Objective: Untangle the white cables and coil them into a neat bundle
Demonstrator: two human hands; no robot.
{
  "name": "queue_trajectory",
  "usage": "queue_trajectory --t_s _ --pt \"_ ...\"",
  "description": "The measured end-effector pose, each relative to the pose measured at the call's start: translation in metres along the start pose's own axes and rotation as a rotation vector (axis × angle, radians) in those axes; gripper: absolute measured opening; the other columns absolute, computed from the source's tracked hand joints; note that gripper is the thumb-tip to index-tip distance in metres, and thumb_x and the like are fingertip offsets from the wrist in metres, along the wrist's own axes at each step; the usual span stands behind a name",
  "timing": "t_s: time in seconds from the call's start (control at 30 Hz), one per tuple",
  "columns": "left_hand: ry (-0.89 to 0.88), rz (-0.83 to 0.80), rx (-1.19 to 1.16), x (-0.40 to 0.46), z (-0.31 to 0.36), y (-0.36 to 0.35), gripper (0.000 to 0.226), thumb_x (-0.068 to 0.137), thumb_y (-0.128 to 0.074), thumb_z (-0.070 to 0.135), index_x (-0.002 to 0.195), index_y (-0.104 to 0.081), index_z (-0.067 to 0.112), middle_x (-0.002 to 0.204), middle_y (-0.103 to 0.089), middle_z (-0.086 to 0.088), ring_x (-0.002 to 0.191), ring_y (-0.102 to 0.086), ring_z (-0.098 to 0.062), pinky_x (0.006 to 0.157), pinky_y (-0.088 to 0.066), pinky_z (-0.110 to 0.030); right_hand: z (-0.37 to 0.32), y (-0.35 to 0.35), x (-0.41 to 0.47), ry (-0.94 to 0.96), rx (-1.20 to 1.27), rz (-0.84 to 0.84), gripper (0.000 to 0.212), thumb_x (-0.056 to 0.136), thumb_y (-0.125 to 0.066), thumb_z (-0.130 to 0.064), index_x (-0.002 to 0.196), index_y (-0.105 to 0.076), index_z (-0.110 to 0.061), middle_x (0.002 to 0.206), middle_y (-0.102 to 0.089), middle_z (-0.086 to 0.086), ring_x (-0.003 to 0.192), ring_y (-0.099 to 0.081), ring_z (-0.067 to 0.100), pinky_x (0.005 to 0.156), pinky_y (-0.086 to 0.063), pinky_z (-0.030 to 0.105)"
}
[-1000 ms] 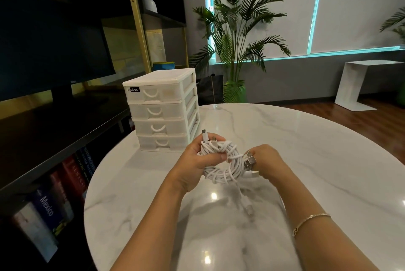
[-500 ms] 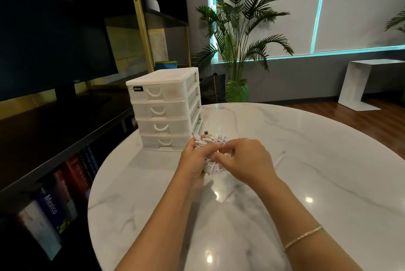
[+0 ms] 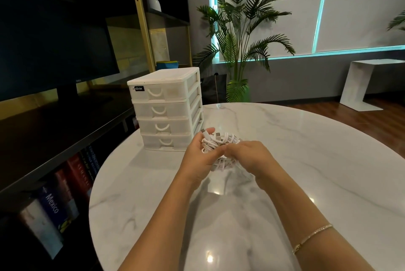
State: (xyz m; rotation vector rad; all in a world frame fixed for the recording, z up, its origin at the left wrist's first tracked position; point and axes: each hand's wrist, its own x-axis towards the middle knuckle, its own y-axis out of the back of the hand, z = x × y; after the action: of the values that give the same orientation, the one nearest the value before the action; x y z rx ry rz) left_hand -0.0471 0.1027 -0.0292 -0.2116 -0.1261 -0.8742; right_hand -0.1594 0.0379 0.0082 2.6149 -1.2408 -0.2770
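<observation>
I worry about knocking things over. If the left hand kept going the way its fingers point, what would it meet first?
Probably the drawer unit: the left hand, gripping the white cables, points at its lower drawers. Depth is uncertain.

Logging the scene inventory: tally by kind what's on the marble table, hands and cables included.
Drawer unit, white, four drawers: 1
White cable bundle, strand count unclear: 1
Hands gripping the bundle, left hand and right hand: 2
Total: 4, over the marble table
</observation>
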Motion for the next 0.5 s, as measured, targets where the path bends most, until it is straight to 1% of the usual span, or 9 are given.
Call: queue_trajectory --t_s 0.07,0.1,0.13,0.2,0.23,0.27,0.33,0.4,0.5 --pt "-0.068 0.02 0.09 0.001 -0.002 0.001 0.047 0.077 -0.072 0.001 0.108 -0.054 0.03 0.101 -0.067 0.0 0.089 -0.067 -0.016 0.072 -0.055 -0.025 -0.002 0.007 0.001 -0.042 0.068 -0.053 0.01 0.078 -0.06 -0.014 0.07 -0.061 -0.008 0.068 -0.055 0.002 0.062 -0.044 0.015 0.055 -0.032 0.025" --pt "-0.09 0.045 0.134 0.002 -0.003 0.002 0.048 0.076 -0.074 0.001 0.108 -0.053 0.031 0.101 -0.067 0.001 0.09 -0.066 -0.016 0.074 -0.055 -0.026 -0.002 0.01 0.002 -0.04 0.086 -0.084 0.01 0.078 -0.059 -0.014 0.071 -0.063 -0.007 0.069 -0.058 0.003 0.063 -0.044 0.014 0.055 -0.032 0.025" --pt "-0.098 0.068 0.169 0.002 -0.005 0.003 0.049 0.076 -0.075 0.002 0.109 -0.053 0.032 0.102 -0.066 0.002 0.091 -0.065 -0.016 0.076 -0.055 -0.027 -0.001 0.013 0.003 -0.027 0.1 -0.109 0.012 0.078 -0.059 -0.013 0.071 -0.065 -0.006 0.069 -0.062 0.002 0.064 -0.048 0.014 0.057 -0.035 0.026" --pt "-0.096 0.099 0.227 0.002 -0.006 0.004 0.051 0.076 -0.075 0.006 0.112 -0.051 0.032 0.101 -0.065 0.006 0.092 -0.064 -0.014 0.078 -0.054 -0.026 -0.002 0.018 0.005 0.0 0.145 -0.13 0.015 0.081 -0.06 -0.011 0.069 -0.068 -0.006 0.064 -0.067 0.004 0.066 -0.058 0.016 0.068 -0.047 0.03" --pt "-0.094 0.117 0.257 0.002 -0.006 0.005 0.051 0.076 -0.076 0.007 0.114 -0.051 0.031 0.101 -0.064 0.008 0.093 -0.064 -0.013 0.079 -0.054 -0.025 -0.002 0.021 0.004 0.004 0.175 -0.138 0.017 0.082 -0.06 -0.008 0.068 -0.068 -0.007 0.061 -0.067 0.007 0.065 -0.061 0.017 0.073 -0.051 0.032" --pt "-0.096 0.14 0.286 0.003 -0.006 0.006 0.051 0.076 -0.076 0.009 0.115 -0.051 0.029 0.102 -0.065 0.007 0.093 -0.064 -0.013 0.08 -0.053 -0.025 -0.001 0.024 0.004 0.006 0.201 -0.151 0.017 0.084 -0.06 -0.007 0.069 -0.068 -0.006 0.057 -0.065 0.008 0.061 -0.063 0.018 0.074 -0.053 0.033" --pt "-0.097 0.184 0.319 0.004 -0.007 0.01 0.051 0.075 -0.077 0.01 0.118 -0.053 0.026 0.104 -0.065 0.004 0.094 -0.065 -0.014 0.079 -0.052 -0.023 -0.001 0.031 0.003 0.01 0.198 -0.173 0.014 0.086 -0.061 -0.008 0.074 -0.066 -0.003 0.052 -0.061 0.006 0.052 -0.062 0.017 0.063 -0.057 0.031" --pt "-0.09 0.202 0.33 0.005 -0.008 0.012 0.051 0.074 -0.077 0.009 0.117 -0.055 0.024 0.103 -0.067 0.001 0.093 -0.066 -0.016 0.075 -0.052 -0.021 0.001 0.036 0.004 0.021 0.152 -0.159 0.014 0.087 -0.064 -0.013 0.079 -0.066 -0.002 0.05 -0.055 0.002 0.042 -0.054 0.013 0.051 -0.054 0.025" --pt "-0.095 0.205 0.368 0.005 -0.009 0.011 0.049 0.075 -0.077 0.008 0.117 -0.057 0.025 0.1 -0.067 0.001 0.09 -0.067 -0.017 0.076 -0.054 -0.025 0.004 0.039 0.008 0.034 0.091 -0.073 0.017 0.086 -0.067 -0.019 0.084 -0.069 -0.002 0.054 -0.046 0.001 0.036 -0.041 0.01 0.047 -0.047 0.024"
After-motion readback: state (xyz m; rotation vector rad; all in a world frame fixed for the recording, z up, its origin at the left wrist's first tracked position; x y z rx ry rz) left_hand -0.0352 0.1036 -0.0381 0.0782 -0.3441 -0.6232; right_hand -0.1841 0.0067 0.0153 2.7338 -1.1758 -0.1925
